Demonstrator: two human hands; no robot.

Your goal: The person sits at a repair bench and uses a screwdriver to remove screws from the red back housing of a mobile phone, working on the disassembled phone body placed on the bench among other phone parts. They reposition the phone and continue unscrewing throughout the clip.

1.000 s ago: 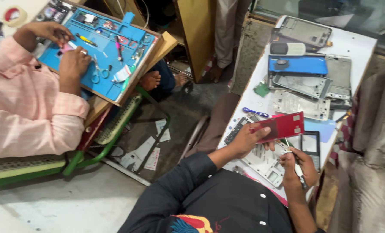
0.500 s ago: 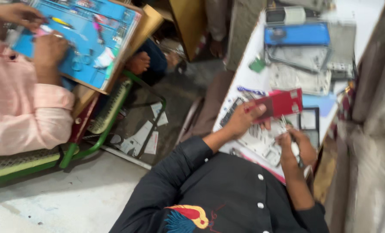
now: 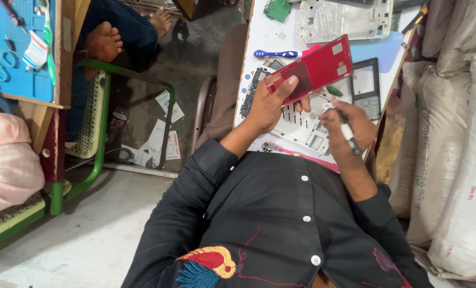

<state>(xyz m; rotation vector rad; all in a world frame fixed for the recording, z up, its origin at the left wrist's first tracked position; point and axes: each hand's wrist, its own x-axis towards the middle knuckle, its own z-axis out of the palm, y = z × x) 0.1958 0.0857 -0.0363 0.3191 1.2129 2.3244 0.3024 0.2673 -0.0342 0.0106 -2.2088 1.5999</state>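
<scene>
Left hand grips the red phone back cover, thumb across its lower edge. Right hand clenches a small tool just below.

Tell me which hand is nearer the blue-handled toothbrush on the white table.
Left. The left hand holds the red phone panel just below the blue-handled toothbrush; the right hand, gripping a slim tool, sits farther off.

A red phone back cover, flat and rectangular with pale stickers near its far end, is held tilted above the white worktop, its near end gripped. A thin dark-tipped tool stands slanted in a closed grip. Beneath both, a white phone frame lies flat near the worktop's near edge.
</scene>
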